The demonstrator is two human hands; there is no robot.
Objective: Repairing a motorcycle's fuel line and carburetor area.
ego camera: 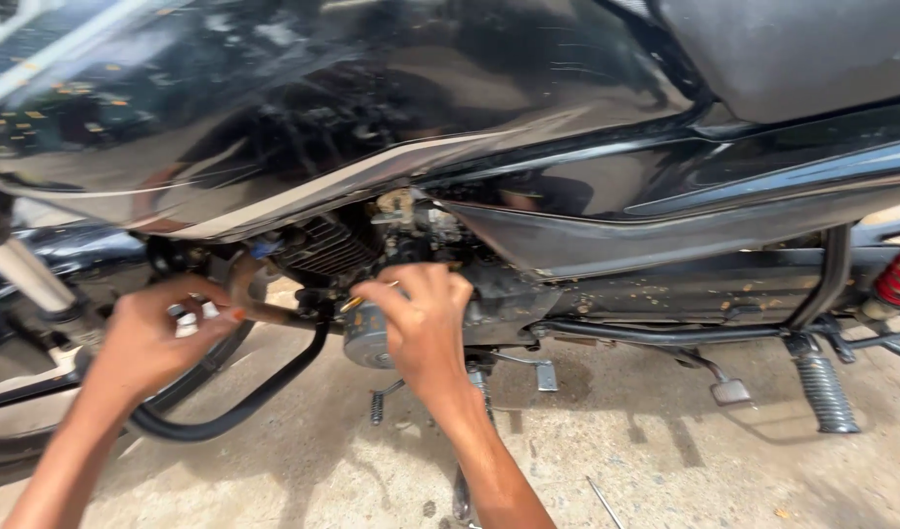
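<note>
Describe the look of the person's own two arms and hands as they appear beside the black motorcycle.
Both forearms are bare to the frame's edge: no sleeves, gloves, watch or rings show. The left hand has an orange-red mark at one fingertip, paint or polish, hard to tell. The right hand is unadorned, its wrist slim.
</note>
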